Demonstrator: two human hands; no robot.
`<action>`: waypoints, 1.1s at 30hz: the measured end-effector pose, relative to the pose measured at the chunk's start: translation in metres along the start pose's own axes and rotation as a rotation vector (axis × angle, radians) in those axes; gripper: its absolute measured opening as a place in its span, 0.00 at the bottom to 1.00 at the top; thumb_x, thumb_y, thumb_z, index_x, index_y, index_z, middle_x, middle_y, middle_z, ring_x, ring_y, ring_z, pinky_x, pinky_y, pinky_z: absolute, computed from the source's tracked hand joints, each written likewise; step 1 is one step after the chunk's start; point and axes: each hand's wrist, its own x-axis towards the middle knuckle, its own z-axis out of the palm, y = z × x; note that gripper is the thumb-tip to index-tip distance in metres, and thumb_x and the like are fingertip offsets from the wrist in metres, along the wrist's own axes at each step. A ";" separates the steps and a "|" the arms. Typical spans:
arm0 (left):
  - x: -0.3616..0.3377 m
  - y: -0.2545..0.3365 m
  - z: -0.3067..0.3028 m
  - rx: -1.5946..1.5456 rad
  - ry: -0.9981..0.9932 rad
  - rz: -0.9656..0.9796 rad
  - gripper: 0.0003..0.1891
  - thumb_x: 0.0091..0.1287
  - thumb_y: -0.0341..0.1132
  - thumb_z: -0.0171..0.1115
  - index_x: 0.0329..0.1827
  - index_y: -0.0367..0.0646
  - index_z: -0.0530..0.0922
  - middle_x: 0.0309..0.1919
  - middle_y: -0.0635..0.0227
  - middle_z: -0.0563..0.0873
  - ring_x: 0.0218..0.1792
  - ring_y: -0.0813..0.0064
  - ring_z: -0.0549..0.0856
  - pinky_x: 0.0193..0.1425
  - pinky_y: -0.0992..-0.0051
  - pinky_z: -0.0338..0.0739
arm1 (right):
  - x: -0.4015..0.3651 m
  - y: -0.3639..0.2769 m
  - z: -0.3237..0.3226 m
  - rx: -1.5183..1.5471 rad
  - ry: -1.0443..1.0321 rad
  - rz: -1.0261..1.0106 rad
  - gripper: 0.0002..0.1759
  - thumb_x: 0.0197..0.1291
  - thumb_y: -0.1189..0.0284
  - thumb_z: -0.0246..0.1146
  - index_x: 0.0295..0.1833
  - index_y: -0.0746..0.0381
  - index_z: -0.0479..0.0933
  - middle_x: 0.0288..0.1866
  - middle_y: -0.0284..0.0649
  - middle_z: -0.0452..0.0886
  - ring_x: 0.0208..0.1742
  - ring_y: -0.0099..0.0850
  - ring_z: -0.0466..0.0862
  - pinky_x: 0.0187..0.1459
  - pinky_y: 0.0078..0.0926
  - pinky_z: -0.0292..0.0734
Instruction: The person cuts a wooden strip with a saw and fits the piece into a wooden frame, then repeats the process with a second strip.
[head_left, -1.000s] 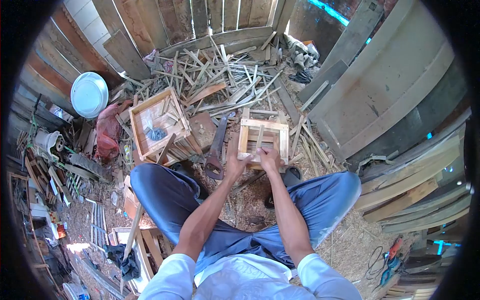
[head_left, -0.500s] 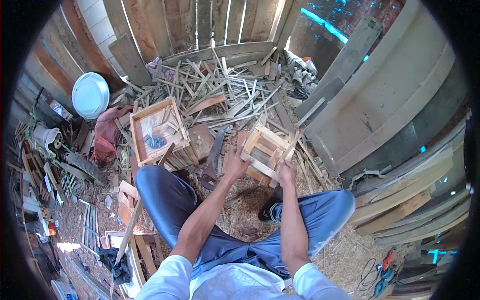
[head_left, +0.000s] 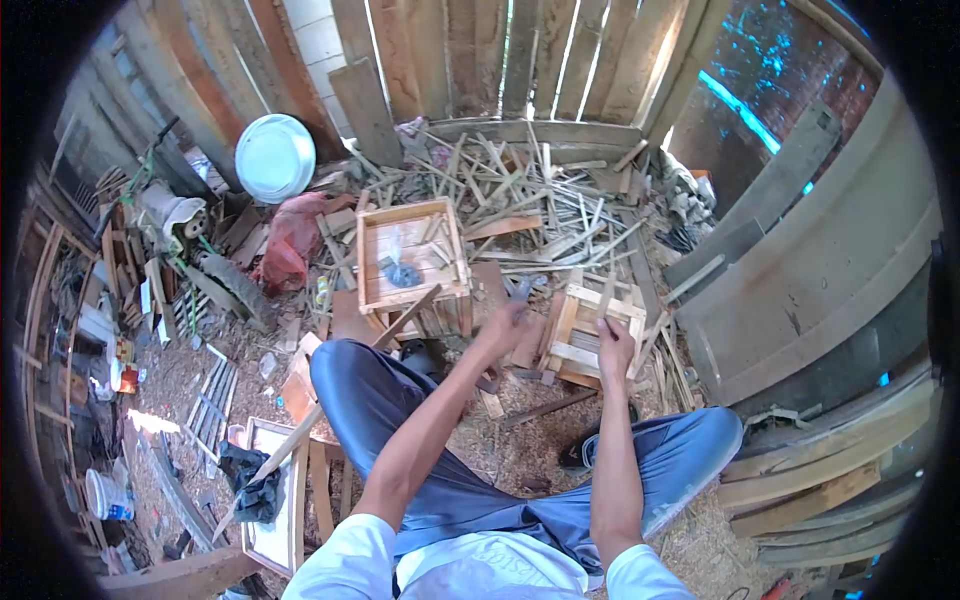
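A small slatted wooden crate [head_left: 641, 318] stands on the ground in front of me. My right hand [head_left: 615, 352] is over its near right side, fingers closed on a thin wooden slat [head_left: 607, 292] that points away from me across the top. Another pale slat [head_left: 574, 355] lies across the crate's near edge. Left of the crate, my left hand [head_left: 505, 328] is smeared by motion and overlaps a handsaw [head_left: 521, 290]; the blade shows beyond the fingers, and whether they grip it I cannot tell.
A larger wooden box [head_left: 363, 262] holding a bag of small bluish things [head_left: 402, 274] stands to the left. Behind lies a heap of loose wood strips [head_left: 560, 215]. A white basin [head_left: 275, 158] leans at the back left. Boards [head_left: 830, 300] line the right side.
My left hand has left the crate and moved left to the saw. My right hand, earlier at the front slat, now holds a slat over the crate. The view has turned left.
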 end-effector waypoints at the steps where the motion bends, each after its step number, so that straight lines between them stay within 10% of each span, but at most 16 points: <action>1: -0.001 0.004 -0.023 0.008 0.121 -0.057 0.21 0.61 0.38 0.62 0.56 0.37 0.80 0.44 0.46 0.86 0.41 0.49 0.86 0.49 0.60 0.80 | -0.008 -0.014 0.012 -0.018 -0.045 -0.065 0.18 0.62 0.68 0.68 0.51 0.71 0.82 0.46 0.44 0.86 0.44 0.31 0.84 0.51 0.24 0.76; 3: -0.010 0.030 -0.090 -0.049 0.058 -0.348 0.21 0.62 0.40 0.62 0.54 0.36 0.79 0.44 0.46 0.85 0.45 0.48 0.85 0.50 0.58 0.79 | -0.018 -0.034 0.039 0.072 -0.139 -0.007 0.19 0.62 0.68 0.68 0.52 0.71 0.81 0.45 0.44 0.86 0.44 0.31 0.84 0.49 0.24 0.77; 4: -0.008 -0.027 -0.102 0.321 0.244 0.002 0.20 0.63 0.42 0.60 0.51 0.35 0.80 0.45 0.46 0.85 0.47 0.48 0.84 0.51 0.57 0.78 | -0.030 -0.038 0.049 0.153 -0.223 0.059 0.20 0.62 0.69 0.68 0.54 0.71 0.80 0.43 0.44 0.86 0.44 0.30 0.84 0.48 0.24 0.77; 8: -0.050 -0.020 -0.195 0.637 0.136 -0.377 0.17 0.65 0.43 0.59 0.45 0.37 0.82 0.44 0.42 0.85 0.47 0.47 0.85 0.52 0.55 0.79 | -0.062 -0.068 0.097 0.342 -0.415 0.160 0.23 0.62 0.68 0.69 0.57 0.71 0.76 0.40 0.42 0.85 0.41 0.27 0.84 0.43 0.24 0.78; 10: -0.061 -0.049 -0.216 0.738 -0.026 -0.456 0.18 0.67 0.43 0.53 0.44 0.36 0.82 0.43 0.40 0.85 0.48 0.46 0.84 0.55 0.54 0.78 | -0.076 -0.080 0.116 0.438 -0.537 0.146 0.08 0.64 0.71 0.65 0.43 0.65 0.79 0.38 0.36 0.87 0.35 0.21 0.82 0.34 0.18 0.73; 14: -0.069 -0.127 -0.195 0.732 -0.051 -0.426 0.19 0.66 0.44 0.54 0.49 0.41 0.83 0.43 0.45 0.86 0.46 0.48 0.86 0.54 0.54 0.79 | -0.080 -0.076 0.136 0.574 -0.703 0.298 0.07 0.63 0.71 0.67 0.41 0.62 0.78 0.41 0.37 0.87 0.36 0.22 0.83 0.34 0.18 0.73; 23: -0.076 -0.052 -0.182 0.739 0.083 -0.475 0.11 0.63 0.40 0.62 0.42 0.47 0.87 0.35 0.54 0.88 0.38 0.55 0.88 0.44 0.59 0.82 | -0.071 -0.035 0.150 0.628 -0.679 0.420 0.10 0.59 0.68 0.72 0.37 0.61 0.79 0.32 0.33 0.85 0.26 0.17 0.74 0.28 0.15 0.68; 33: -0.078 -0.075 -0.138 1.019 0.191 -0.290 0.15 0.49 0.34 0.73 0.39 0.45 0.79 0.39 0.63 0.85 0.41 0.62 0.87 0.43 0.61 0.79 | -0.056 -0.032 0.123 0.737 -0.738 0.492 0.17 0.63 0.73 0.66 0.55 0.64 0.72 0.46 0.40 0.85 0.43 0.28 0.84 0.43 0.25 0.80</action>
